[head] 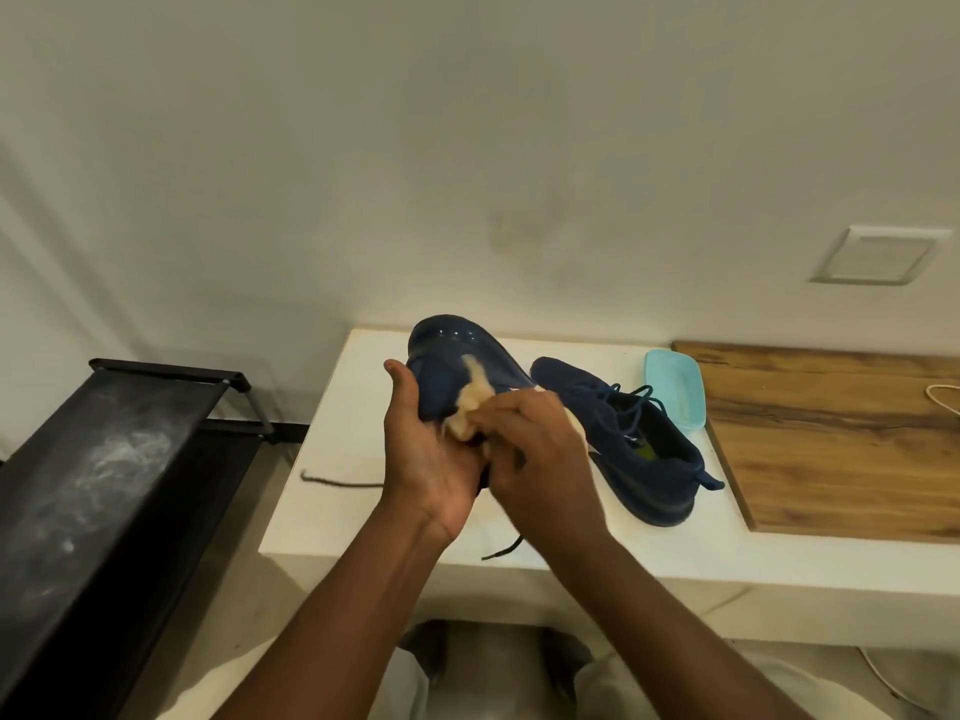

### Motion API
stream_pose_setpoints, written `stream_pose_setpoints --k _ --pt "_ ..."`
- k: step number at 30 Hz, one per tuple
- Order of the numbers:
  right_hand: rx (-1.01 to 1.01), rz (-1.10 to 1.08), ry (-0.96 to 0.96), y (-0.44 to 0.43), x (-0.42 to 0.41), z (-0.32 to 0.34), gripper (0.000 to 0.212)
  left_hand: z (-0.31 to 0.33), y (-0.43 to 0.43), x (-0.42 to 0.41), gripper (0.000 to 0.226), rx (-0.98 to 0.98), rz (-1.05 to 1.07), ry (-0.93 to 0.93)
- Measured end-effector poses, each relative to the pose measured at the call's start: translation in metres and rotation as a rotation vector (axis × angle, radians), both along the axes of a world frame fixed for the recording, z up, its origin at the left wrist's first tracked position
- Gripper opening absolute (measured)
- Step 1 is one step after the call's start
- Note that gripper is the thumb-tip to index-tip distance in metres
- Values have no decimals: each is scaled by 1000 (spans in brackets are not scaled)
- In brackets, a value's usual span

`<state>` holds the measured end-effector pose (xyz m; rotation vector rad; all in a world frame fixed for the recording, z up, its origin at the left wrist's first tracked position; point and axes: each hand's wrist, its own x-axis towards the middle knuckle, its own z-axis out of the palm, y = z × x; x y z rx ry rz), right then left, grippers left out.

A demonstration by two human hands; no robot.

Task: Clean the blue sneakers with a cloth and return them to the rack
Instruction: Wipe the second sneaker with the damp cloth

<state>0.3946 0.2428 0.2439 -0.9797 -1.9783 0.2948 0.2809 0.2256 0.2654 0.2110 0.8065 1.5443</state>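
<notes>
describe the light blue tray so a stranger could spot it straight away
Start at the white table and find the wooden board on its right side. The light blue tray lies at the board's back left corner, beside the resting sneaker. It is the only pale, shallow plastic thing there.

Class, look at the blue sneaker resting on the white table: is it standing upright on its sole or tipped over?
Upright. The sneaker on the table sits on its sole on the white table, opening and laces facing up.

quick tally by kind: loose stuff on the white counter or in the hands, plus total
Blue sneakers: 2, held sneaker in the left hand, other sneaker on the white counter
Cloth: 1, cloth in the right hand
Light blue tray: 1, tray
Total: 4
</notes>
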Motion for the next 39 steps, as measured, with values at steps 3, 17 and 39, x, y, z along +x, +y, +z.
stream_pose_setpoints --k 3,17,39 --pt "-201 -145 77 15 22 -1 27 -2 6 2 76 29 34 -37" --pt "-204 -118 208 18 14 10 16 3 7 5 42 -16 36 72" --pt "-479 -172 229 31 18 -2 20 -17 18 5 33 6 61 278"
